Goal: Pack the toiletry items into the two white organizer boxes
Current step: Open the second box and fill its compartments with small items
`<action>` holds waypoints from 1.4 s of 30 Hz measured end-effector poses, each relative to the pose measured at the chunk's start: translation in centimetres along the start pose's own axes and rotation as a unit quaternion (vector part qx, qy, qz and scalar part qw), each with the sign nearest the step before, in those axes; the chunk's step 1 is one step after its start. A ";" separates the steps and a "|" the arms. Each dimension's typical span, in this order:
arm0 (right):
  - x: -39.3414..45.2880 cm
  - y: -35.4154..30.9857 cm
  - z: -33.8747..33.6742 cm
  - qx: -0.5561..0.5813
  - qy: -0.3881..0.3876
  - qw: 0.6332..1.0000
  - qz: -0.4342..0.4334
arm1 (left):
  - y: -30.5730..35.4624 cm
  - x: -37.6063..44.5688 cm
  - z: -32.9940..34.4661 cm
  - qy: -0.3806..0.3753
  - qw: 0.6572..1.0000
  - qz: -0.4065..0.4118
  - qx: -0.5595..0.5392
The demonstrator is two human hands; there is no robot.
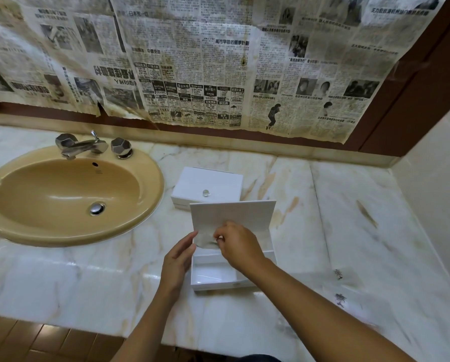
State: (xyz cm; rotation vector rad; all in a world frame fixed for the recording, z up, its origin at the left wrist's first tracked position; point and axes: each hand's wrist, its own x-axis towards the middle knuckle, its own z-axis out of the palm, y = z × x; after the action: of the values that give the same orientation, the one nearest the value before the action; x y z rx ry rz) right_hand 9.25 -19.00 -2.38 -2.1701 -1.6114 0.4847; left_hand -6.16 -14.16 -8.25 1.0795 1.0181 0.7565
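Near white rectangular organizer box [218, 275] sits lid-up, long axis left-right, right under both hands. Right hand [238, 246] pinches a thin greyish sachet [205, 240] over it; left hand [178, 259], open and empty, steadies the left wall.

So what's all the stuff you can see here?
Open box: 1, white, on counter in front, lid up.
Shut box: 1, white, behind the open one, clear knob on top.
Sink: 1, tan, left.
Tap: 1, silver, behind sink, with two knobs.
Counter: 1, pale marble.
Newspaper: several sheets, yellowed, on the wall.
Packets: a few, clear, blurry, right on counter.
Left hand: 1, open, against the open box's left side.
Right hand: 1, pinching something small and unclear over the open box.
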 end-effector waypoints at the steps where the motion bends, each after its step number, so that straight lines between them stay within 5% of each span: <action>1: 0.0 0.1 0.4 0.002 -0.008 1.000 0.010 | 0.0 0.0 0.0 -0.001 1.000 0.002 0.003; 8: -0.4 0.3 0.8 -0.025 -0.075 0.997 0.019 | 0.2 -0.1 0.2 -0.001 0.999 0.026 0.033; 12: -0.6 0.9 1.3 -0.105 -0.213 0.971 0.032 | -0.1 0.0 0.2 0.009 0.997 0.038 0.063; 18: -1.0 1.4 1.1 -0.093 -0.240 0.966 0.034 | -0.1 -0.1 0.5 0.013 0.996 0.044 0.078; 26: -1.3 1.8 -3.8 0.018 -0.110 0.993 0.048 | 0.0 -0.2 0.6 0.023 0.997 0.034 0.064; 35: -2.2 7.6 -8.1 -0.008 -0.014 0.987 0.162 | 0.2 -0.6 1.0 0.028 0.997 0.036 0.066; 42: -4.1 10.3 -6.8 -0.075 -0.147 0.967 0.194 | 0.5 -0.9 1.5 0.041 0.997 0.034 0.060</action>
State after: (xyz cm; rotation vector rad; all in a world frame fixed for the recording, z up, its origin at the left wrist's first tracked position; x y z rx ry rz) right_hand 19.92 -26.33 -1.54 -2.6484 -1.3941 0.8611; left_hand -5.13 -15.29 -7.31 1.1998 1.1118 0.8078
